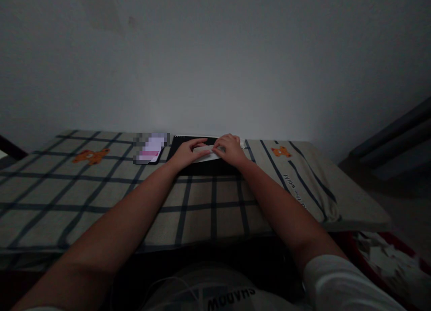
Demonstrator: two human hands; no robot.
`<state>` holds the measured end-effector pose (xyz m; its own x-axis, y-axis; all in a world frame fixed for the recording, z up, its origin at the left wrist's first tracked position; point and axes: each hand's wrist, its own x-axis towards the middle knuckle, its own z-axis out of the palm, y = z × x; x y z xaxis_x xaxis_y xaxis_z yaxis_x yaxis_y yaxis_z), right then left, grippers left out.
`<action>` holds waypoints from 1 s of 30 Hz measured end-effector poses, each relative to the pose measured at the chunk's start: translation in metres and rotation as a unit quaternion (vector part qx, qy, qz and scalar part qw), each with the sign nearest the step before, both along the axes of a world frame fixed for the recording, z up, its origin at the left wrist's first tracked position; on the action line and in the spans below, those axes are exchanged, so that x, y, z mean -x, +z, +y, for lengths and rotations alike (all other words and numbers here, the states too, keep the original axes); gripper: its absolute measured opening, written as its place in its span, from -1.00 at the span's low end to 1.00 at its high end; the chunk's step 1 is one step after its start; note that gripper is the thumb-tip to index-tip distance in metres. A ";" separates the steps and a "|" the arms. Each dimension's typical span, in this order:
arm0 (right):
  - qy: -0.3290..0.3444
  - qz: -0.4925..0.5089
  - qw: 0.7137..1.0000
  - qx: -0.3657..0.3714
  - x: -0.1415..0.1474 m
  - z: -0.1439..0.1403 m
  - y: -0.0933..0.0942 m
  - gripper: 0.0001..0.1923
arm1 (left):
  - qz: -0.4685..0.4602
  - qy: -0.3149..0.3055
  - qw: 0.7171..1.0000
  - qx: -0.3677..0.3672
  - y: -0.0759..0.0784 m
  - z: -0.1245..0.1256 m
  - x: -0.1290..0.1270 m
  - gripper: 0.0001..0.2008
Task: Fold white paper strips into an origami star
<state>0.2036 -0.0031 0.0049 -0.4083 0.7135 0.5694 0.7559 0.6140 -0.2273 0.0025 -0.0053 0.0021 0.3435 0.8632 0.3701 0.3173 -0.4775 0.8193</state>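
A narrow white piece of paper (pixel 204 157) lies across a black flat board or book cover (pixel 208 170) on the table. My left hand (pixel 188 155) has the paper's left end between its thumb and fingers. From the other side, my right hand (pixel 230 150) pinches the paper near its middle, thumb and fingertips together. Both hands rest low over the black surface, close to each other. Behind my right hand a pale edge shows, too covered to make out.
A checked tablecloth (pixel 101 194) with orange bear prints covers the table, which meets a grey wall (pixel 215 77). A phone (pixel 153 149), partly blurred out, lies left of the black board. Below the table's right edge stands a red container (pixel 400 243) holding crumpled white paper.
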 end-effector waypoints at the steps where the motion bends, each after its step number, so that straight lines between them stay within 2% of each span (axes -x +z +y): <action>1: -0.007 0.013 1.000 0.002 0.000 0.000 0.000 -0.87 | 0.002 -0.003 1.000 -0.008 0.000 0.000 0.000 -0.36; 5: -0.019 0.065 0.998 0.017 0.000 0.002 -0.001 -0.85 | 0.041 0.041 0.998 -0.034 0.001 0.001 0.002 -0.43; 11: -0.014 0.095 0.994 0.054 -0.002 0.004 -0.002 -0.74 | 0.045 0.095 0.994 0.002 0.005 -0.002 0.002 -0.52; 17: -0.008 0.073 0.994 0.084 -0.005 0.006 -0.001 -0.80 | -0.017 0.054 0.997 0.056 0.002 -0.002 0.000 -0.51; 24: 0.027 0.115 0.987 0.110 -0.005 0.008 0.001 -0.86 | -0.036 0.053 0.994 0.088 -0.001 0.000 0.001 -0.54; 30: 0.061 0.156 0.975 0.143 -0.005 0.009 0.001 -0.86 | -0.036 0.058 0.994 0.085 -0.003 0.003 0.001 -0.54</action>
